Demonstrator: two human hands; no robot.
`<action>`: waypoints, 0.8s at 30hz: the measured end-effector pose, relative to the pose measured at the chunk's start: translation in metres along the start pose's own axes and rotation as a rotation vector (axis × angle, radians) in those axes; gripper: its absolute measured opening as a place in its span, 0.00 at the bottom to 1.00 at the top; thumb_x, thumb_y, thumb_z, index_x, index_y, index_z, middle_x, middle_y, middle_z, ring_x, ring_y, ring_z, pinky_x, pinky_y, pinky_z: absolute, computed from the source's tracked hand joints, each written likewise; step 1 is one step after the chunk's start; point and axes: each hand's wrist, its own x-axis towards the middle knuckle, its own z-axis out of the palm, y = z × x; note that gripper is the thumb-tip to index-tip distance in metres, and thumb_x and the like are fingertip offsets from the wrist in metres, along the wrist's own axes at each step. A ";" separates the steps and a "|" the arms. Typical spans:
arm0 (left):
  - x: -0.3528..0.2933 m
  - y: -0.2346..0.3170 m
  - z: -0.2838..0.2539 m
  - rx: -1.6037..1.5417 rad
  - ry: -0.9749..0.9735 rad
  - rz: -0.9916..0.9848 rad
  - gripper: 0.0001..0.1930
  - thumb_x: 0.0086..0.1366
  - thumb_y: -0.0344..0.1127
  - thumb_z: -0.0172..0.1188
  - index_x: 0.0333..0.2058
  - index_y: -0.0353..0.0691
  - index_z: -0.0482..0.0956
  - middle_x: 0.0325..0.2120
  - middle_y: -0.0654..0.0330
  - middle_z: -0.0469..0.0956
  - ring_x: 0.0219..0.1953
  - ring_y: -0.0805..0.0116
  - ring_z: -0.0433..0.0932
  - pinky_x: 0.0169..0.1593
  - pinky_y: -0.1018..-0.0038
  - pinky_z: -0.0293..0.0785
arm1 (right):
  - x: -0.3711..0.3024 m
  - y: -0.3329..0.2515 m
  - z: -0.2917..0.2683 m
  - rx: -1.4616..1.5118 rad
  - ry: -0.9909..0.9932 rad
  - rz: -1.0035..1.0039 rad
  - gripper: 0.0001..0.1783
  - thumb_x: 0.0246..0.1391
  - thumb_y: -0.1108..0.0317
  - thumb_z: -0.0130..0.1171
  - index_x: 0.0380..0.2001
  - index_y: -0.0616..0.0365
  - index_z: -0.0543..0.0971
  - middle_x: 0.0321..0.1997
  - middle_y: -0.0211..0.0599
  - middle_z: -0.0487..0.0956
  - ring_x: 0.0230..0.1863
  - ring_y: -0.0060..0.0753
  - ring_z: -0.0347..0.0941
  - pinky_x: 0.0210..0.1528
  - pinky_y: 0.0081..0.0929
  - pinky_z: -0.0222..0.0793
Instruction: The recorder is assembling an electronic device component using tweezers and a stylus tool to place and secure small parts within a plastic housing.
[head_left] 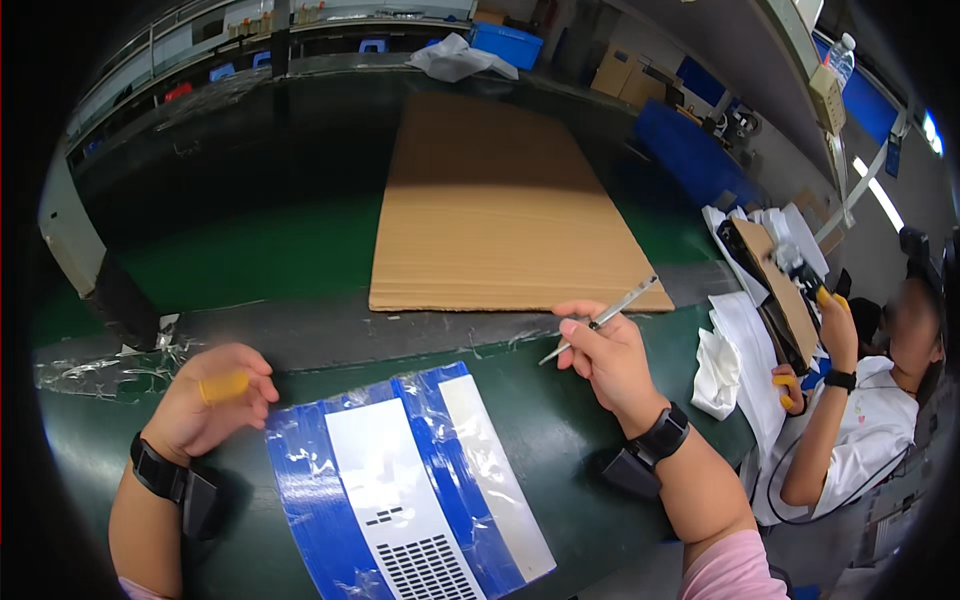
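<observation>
Nearest: white panel (420, 490) w/ blue film strips, lying flat on green bench (250, 260) btwn both wrists. Left hand (215, 400) curled at panel's left edge, yellow cot on one finger, gripping nothing. Right hand (610, 360) pinches metal tweezers (600, 320), tips left, just beyond far-right corner. Advice: steady panel w/ left, bring tips in low under film edge, lift slow.

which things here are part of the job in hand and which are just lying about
In hand:
right hand holds tweezers
left hand beside the blue-and-white panel

Lying about:
cardboard sheet
white cloth
blue bin
water bottle
</observation>
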 end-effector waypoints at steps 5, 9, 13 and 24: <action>0.003 -0.003 0.006 0.035 0.039 0.002 0.10 0.59 0.32 0.52 0.38 0.33 0.71 0.28 0.51 0.75 0.25 0.68 0.76 0.29 0.76 0.74 | 0.001 0.002 -0.005 -0.046 -0.016 -0.039 0.14 0.51 0.72 0.52 0.41 0.66 0.71 0.17 0.31 0.72 0.13 0.10 0.59 0.15 0.09 0.51; 0.003 -0.006 0.007 0.036 0.060 0.004 0.10 0.58 0.32 0.53 0.38 0.33 0.70 0.28 0.51 0.75 0.24 0.67 0.76 0.28 0.78 0.75 | 0.002 0.004 -0.010 -0.047 0.002 -0.022 0.13 0.50 0.73 0.52 0.40 0.66 0.71 0.16 0.30 0.72 0.13 0.10 0.59 0.15 0.09 0.51; 0.002 -0.005 0.007 0.031 0.047 0.005 0.11 0.58 0.32 0.53 0.38 0.32 0.70 0.29 0.50 0.75 0.25 0.67 0.76 0.29 0.78 0.76 | 0.001 0.006 -0.011 -0.064 -0.028 -0.021 0.14 0.49 0.73 0.52 0.41 0.65 0.71 0.17 0.28 0.72 0.14 0.11 0.61 0.15 0.09 0.53; 0.002 -0.005 0.004 0.030 0.061 0.000 0.10 0.59 0.30 0.52 0.38 0.33 0.70 0.28 0.50 0.75 0.25 0.67 0.76 0.30 0.77 0.76 | 0.000 0.004 -0.007 -0.009 0.010 -0.031 0.14 0.49 0.76 0.52 0.41 0.68 0.70 0.17 0.24 0.69 0.16 0.12 0.64 0.16 0.09 0.55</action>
